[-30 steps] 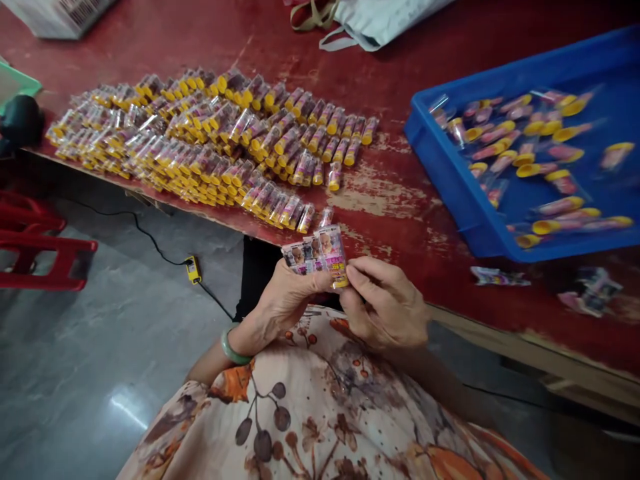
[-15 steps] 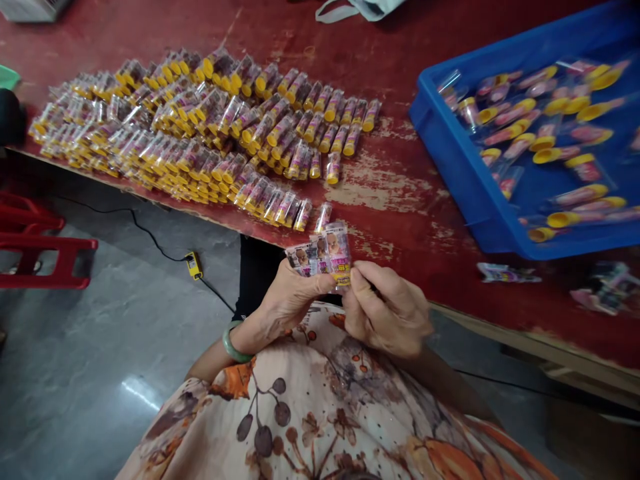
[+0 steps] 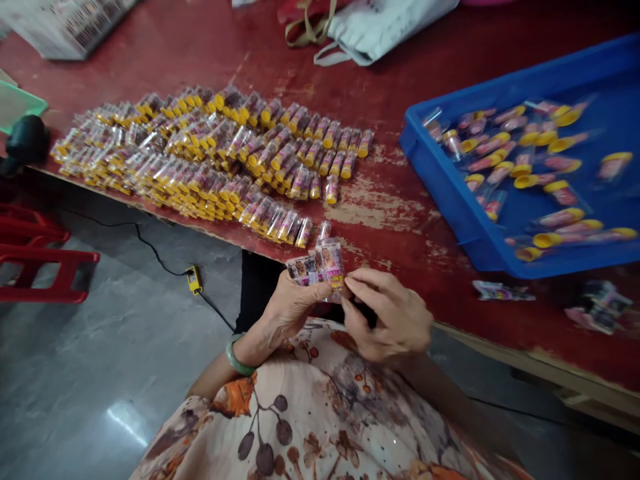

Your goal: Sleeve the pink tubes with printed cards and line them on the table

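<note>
In the head view, my left hand (image 3: pixel 295 300) holds a small fan of printed plastic wrappers (image 3: pixel 332 265), with its thumb across their lower part. They carry purple and yellow lettering and small pictures. My right hand (image 3: pixel 390 310) is curled beside them, its thumb and forefinger closed in at the right edge of the front wrapper. Just beyond the wrappers, a clear-wrapped tube (image 3: pixel 324 231) lies at the table's edge. Rows of wrapped tubes with yellow ends (image 3: pixel 200 157) are stacked on the red table (image 3: pixel 380 207) to the left.
A blue tray (image 3: pixel 435 180) on the right holds loose yellow-ended tubes (image 3: pixel 563 193). Wrapper bundles (image 3: pixel 503 291) lie before it. A white bag (image 3: pixel 385 30) is at the back, a black object (image 3: pixel 27 143) at far left. Red stools (image 3: pixel 47 273) and a cable with a yellow box (image 3: pixel 194 280) are on the floor.
The camera view has tilted up, so more of the table's back shows. My right thumb and forefinger have spread a little at the wrapper edge. The left hand keeps its hold.
</note>
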Demonstrator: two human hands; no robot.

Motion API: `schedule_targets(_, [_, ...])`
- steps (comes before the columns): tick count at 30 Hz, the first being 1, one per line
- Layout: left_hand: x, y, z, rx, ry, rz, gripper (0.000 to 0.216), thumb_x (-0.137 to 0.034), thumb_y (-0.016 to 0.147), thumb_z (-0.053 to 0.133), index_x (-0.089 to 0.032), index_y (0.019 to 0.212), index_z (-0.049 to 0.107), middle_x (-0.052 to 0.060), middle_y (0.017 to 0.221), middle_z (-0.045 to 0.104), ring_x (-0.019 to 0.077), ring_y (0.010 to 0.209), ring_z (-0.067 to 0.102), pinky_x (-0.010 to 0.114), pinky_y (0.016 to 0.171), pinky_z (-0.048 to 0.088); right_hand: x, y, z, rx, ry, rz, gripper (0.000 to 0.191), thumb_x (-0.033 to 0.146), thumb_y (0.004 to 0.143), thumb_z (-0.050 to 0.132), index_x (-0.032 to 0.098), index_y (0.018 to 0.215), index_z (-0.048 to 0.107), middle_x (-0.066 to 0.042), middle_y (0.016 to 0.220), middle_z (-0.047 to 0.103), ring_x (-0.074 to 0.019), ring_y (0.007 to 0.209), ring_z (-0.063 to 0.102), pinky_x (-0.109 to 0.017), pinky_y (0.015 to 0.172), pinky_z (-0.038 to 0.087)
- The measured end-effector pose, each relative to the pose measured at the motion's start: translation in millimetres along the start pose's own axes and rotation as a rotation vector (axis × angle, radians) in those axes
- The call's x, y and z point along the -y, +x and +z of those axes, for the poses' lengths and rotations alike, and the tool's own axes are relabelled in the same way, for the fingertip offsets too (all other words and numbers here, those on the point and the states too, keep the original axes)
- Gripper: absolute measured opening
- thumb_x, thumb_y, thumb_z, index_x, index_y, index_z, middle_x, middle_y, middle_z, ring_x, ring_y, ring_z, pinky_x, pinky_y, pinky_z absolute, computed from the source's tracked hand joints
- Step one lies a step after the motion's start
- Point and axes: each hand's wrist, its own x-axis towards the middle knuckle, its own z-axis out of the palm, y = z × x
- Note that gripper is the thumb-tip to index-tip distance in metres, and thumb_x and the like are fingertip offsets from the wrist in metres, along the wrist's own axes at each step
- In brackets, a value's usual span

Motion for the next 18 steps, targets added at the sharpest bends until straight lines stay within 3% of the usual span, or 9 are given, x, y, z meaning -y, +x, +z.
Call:
schedule_targets(3, [-4.9,4.7,-1.5,0.020,0.100,0.003,0.036,-0.029,0.051,0.089,-0.013,0.078,0.071,0.002,0.069,0.070,0.0138,0.061,0.062,0.027,0.064,0.050,-3.6,12.0,-4.3,0.059,0.341,0.338,0.026,0.021,0.079,0.066,0.022,0.105,0.062,-0.005,0.094,0.068,-0.0128,0.065,0.061,-0.027,0.057,0.054])
schedule_targets(6, [-7.8,9.2,-2.1,0.066,0.186,0.009,0.037,-0.028,0.049,0.089,-0.012,0.078,0.072,0.002,0.069,0.070,0.0145,0.063,0.062,0.027,0.066,0.050,-7.6,25.1,1.1,0.035,0.514,0.578,0.034,0.028,0.075,0.072,0.019,0.106,0.062,-0.005,0.088,0.068,-0.0140,0.068,0.063,-0.027,0.059,0.055])
schedule_targets(12, [-11.3,18.9,-8.1,0.128,0.196,-0.004,0.042,-0.035,0.050,0.088,-0.011,0.080,0.072,0.004,0.070,0.071,0.0162,0.062,0.063,0.030,0.065,0.053,-10.7,45.2,20.7,0.020,0.628,0.731,0.037,0.027,0.066,0.078,0.017,0.098,0.064,-0.003,0.080,0.069,-0.0147,0.068,0.065,-0.027,0.061,0.056])
schedule_targets(15, [-16.9,21.7,-11.5,0.150,0.080,-0.044,0.046,-0.048,0.056,0.083,-0.012,0.081,0.071,0.006,0.069,0.070,0.0176,0.059,0.065,0.031,0.061,0.055,-11.1,51.9,26.8,0.009,0.717,0.787,0.035,0.025,0.064,0.078,0.018,0.095,0.064,-0.002,0.080,0.070,-0.0149,0.069,0.065,-0.028,0.062,0.056])
schedule_targets(18, [-22.6,22.0,-15.1,0.121,-0.015,-0.088,0.045,-0.048,0.061,0.081,-0.012,0.086,0.070,0.006,0.069,0.070,0.0177,0.058,0.066,0.030,0.057,0.055,-10.6,55.8,33.6,0.003,0.778,0.846,0.033,0.025,0.063,0.078,0.018,0.093,0.066,-0.002,0.080,0.069,-0.0145,0.069,0.064,-0.028,0.061,0.055])
